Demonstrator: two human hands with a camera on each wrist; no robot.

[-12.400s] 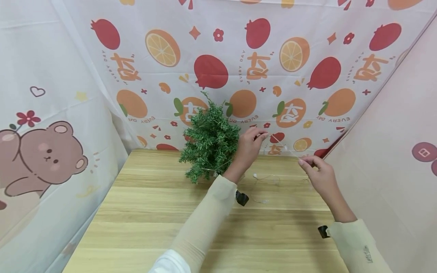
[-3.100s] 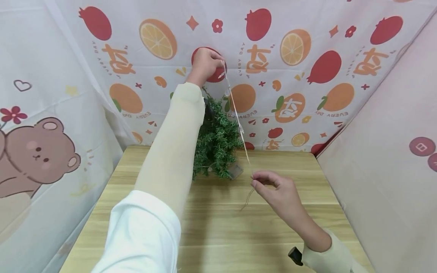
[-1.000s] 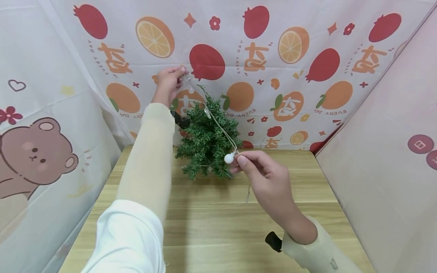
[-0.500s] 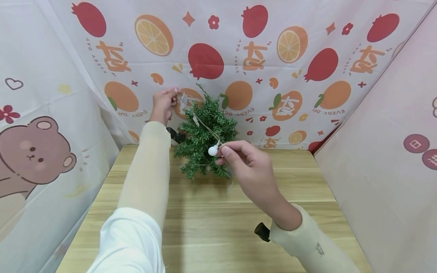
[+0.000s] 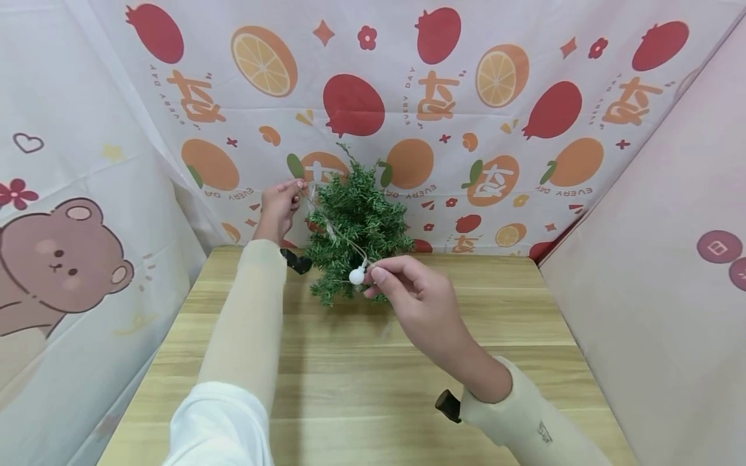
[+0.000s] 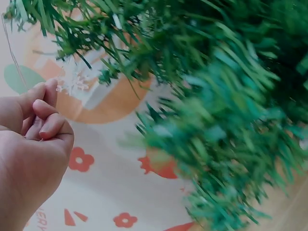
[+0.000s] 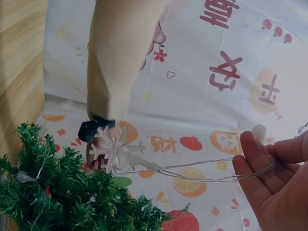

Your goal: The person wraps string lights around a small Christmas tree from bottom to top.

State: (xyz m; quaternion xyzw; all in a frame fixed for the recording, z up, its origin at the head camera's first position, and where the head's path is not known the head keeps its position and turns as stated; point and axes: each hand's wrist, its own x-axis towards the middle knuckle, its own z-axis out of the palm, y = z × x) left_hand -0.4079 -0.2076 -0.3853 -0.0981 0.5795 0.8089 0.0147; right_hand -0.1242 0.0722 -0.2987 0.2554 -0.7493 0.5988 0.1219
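Note:
A small green artificial tree [image 5: 364,213] stands at the back of the table. A string of fairy lights [image 5: 348,243] runs across its front between both hands. My left hand [image 5: 280,207] pinches the wire at the tree's left side, close to a clear snowflake light [image 6: 72,84]. In front of the tree, my right hand [image 5: 428,301] pinches the wire beside a white ball bulb [image 5: 357,276]. Another snowflake light [image 7: 118,149] hangs on the stretch between the hands in the right wrist view. A ball bulb [image 7: 24,177] with wire lies on the lower branches.
The wooden table [image 5: 350,401] lies beneath the arms. A fruit-printed curtain [image 5: 454,129] rises right behind the tree. Printed cloths close in the left [image 5: 64,259] and right [image 5: 653,291] sides. Black wrist cameras [image 5: 447,406] stick out from the sleeves.
Both hands were right of the tree at first. My left hand rose above it, then came down along its left side. The right hand moved leftward, bringing the string across the front.

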